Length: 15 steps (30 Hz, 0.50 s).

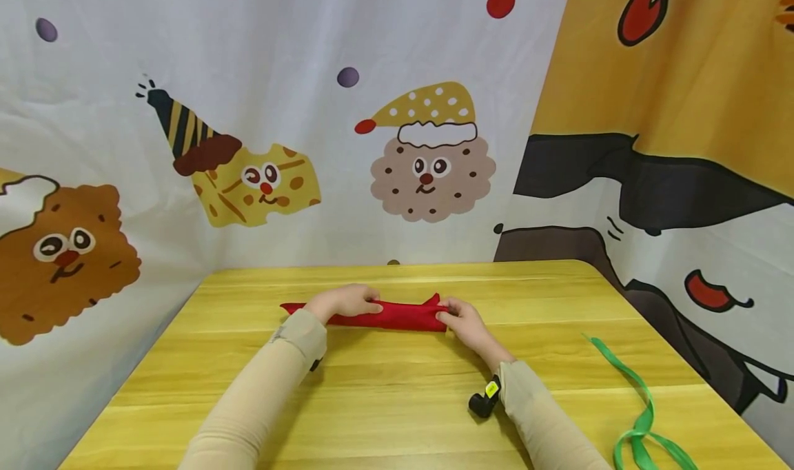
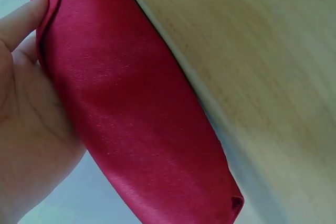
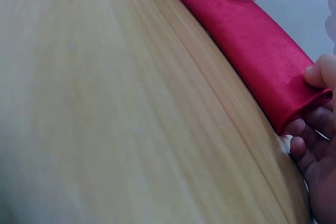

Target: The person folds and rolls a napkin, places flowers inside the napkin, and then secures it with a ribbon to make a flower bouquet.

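A red cloth, rolled or folded into a long flat strip with a slight sheen, lies across the far part of the table. My left hand reaches over it left of the middle. In the left wrist view, that hand's thumb presses the cloth at a flap's edge, its other fingers partly hidden behind. At the right end, my right hand pinches the cloth. The right wrist view shows the right thumb on top and curled fingers under the end of the cloth. A pointed corner sticks up near this end.
A green ribbon lies loosely curled on the right side of the wooden table. Behind the table's far edge hangs a white curtain printed with cartoon figures. A small black device is worn on the right wrist.
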Each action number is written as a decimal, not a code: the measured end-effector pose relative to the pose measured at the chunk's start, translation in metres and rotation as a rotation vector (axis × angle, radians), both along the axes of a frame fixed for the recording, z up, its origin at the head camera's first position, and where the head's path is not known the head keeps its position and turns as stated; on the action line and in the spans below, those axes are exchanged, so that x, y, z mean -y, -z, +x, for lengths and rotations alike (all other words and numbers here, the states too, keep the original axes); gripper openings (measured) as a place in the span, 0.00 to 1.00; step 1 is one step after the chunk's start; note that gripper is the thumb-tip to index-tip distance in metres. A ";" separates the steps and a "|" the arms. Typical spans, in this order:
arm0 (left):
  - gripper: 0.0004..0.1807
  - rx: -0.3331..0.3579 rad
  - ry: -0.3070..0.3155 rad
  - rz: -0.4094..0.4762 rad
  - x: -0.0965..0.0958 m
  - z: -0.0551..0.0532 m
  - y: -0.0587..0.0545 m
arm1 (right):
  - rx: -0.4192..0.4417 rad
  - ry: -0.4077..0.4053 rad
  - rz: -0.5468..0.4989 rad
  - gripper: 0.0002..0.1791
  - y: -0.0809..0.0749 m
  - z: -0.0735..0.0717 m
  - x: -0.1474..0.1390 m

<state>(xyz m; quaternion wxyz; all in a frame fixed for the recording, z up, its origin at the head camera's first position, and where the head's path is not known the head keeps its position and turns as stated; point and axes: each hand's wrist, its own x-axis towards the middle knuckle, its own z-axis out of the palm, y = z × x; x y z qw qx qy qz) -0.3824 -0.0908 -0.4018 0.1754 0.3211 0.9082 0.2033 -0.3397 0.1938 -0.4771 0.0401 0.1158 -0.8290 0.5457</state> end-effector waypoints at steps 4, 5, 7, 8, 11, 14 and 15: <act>0.16 -0.004 -0.034 0.006 -0.002 -0.004 0.003 | -0.038 0.054 0.040 0.09 -0.002 0.000 0.000; 0.16 -0.008 -0.047 0.008 -0.002 -0.006 0.004 | -0.048 0.070 0.056 0.10 -0.002 0.001 0.000; 0.18 -0.023 -0.068 0.012 -0.003 -0.008 0.006 | -0.064 0.097 0.092 0.11 -0.003 0.001 0.000; 0.18 -0.033 -0.080 0.013 -0.004 -0.009 0.008 | -0.068 0.109 0.110 0.12 -0.004 0.001 0.000; 0.19 -0.058 -0.115 0.011 -0.007 -0.011 0.011 | -0.073 0.130 0.147 0.13 -0.003 0.000 -0.001; 0.18 -0.078 -0.147 -0.001 -0.009 -0.011 0.013 | -0.093 0.138 0.184 0.15 -0.001 -0.002 -0.002; 0.18 -0.084 -0.154 -0.008 -0.009 -0.011 0.014 | -0.103 0.137 0.197 0.15 0.000 -0.002 -0.002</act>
